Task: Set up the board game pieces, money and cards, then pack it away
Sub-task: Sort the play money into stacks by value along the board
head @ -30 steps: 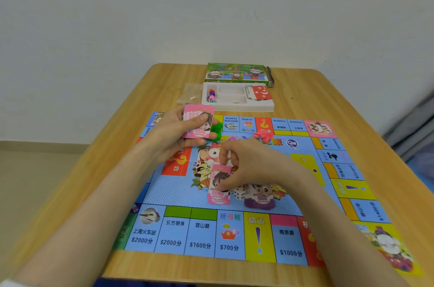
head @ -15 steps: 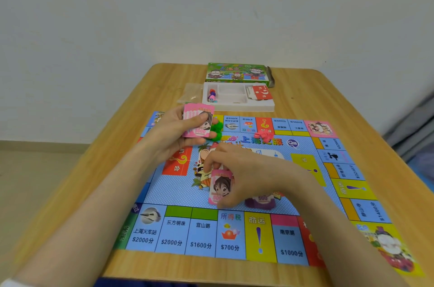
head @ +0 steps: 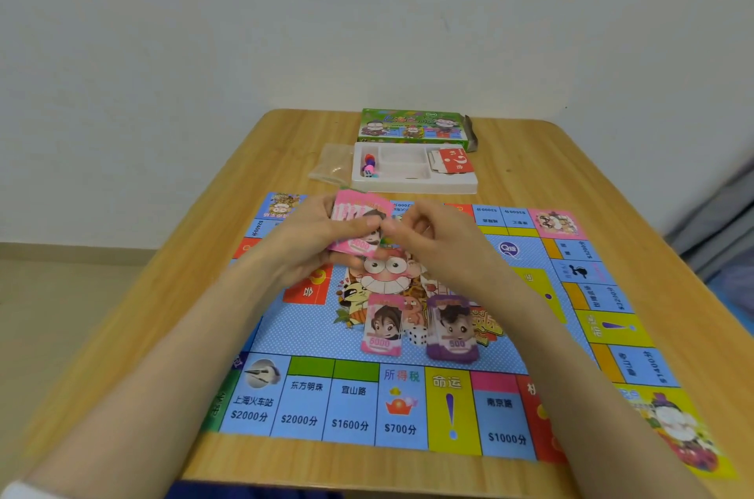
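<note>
As hands (head: 302, 247) (head: 436, 245) pinch notes (head: 359, 215), flat — seemingly paper

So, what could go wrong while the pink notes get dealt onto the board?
The right hand pinches the edge of the pink stack held by the left hand: two notes might lift together. The die sits between the pink pile and the purple pile, so a dropped note could knock it or land askew.
</note>
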Demonstrator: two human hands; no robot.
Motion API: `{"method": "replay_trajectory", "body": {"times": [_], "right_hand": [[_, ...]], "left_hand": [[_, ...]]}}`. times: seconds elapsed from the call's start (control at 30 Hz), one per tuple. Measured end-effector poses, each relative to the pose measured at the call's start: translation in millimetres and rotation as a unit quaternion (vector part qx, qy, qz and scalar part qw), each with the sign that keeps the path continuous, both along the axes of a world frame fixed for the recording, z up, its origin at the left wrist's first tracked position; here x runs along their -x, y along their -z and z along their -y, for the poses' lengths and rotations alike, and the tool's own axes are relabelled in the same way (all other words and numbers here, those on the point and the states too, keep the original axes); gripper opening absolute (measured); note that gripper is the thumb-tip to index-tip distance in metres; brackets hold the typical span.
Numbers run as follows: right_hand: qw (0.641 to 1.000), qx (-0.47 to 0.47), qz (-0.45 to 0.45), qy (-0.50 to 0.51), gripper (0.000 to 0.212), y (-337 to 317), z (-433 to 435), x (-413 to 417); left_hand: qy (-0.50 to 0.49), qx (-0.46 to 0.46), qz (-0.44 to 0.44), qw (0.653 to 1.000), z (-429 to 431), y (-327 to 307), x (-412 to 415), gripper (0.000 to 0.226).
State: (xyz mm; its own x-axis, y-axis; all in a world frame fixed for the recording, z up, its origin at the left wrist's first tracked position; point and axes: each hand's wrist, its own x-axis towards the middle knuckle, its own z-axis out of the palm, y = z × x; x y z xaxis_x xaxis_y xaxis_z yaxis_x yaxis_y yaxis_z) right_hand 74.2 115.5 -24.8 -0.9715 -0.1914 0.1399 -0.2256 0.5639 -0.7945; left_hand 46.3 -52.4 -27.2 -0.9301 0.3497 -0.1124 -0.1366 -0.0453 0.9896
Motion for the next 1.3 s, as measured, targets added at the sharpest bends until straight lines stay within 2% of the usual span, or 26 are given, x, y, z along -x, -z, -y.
{"method": "replay_trajectory", "body": {"times": [0.07, 0.13, 0.3, 0.53, 0.67, 0.77, 0.87, 1.17, 1.3], "right_hand": [[0.999, 0.047, -0.013, 0.025, 0.024, 1.1, 0.7, 1.2], [0.997, 0.063, -0.030, 0.033, 0.017, 2.4, 2.7, 1.8], [0.995, 0.061, -0.064, 0.042, 0.018, 1.3, 2.2, 2.4], [0.989, 0.089, -0.082, 0.081, 0.011, -0.9, -2.3, 4.0], [0.993, 0.109, -0.032, 0.023, 0.014, -8.8, -6.0, 2.3], [0.996, 0.035, 0.044, -0.069, 0.008, -10.2, -5.8, -1.0], [0.988, -0.062, 0.072, -0.125, 0.008, -3.5, -0.6, -1.4], [0.978, -0.149, 0.058, -0.135, 0.008, 6.1, 5.5, -0.9], [0.973, -0.188, 0.040, -0.130, 0.016, 5.5, 5.2, -1.9]], "left_hand": [[0.034, 0.008, -0.006, 0.999, -5.1, 0.7, -4.0, 0.017], [0.055, 0.016, -0.009, 0.998, -8.9, 1.4, -6.9, 0.018], [0.092, 0.015, -0.003, 0.996, -10.0, 2.3, -8.3, 0.024], [0.057, -0.013, -0.021, 0.998, -9.4, 3.6, -4.7, 0.027], [0.015, -0.093, -0.002, 0.996, -6.6, 1.6, 0.3, 0.030], [-0.015, -0.097, 0.005, 0.995, -4.0, 2.7, 3.8, 0.025], [-0.019, -0.088, 0.003, 0.996, -3.7, 2.6, 3.5, 0.023], [-0.014, -0.076, 0.001, 0.997, -4.1, 3.2, 3.8, 0.025], [-0.012, -0.078, 0.004, 0.997, -3.6, 3.5, 3.7, 0.024]]}}
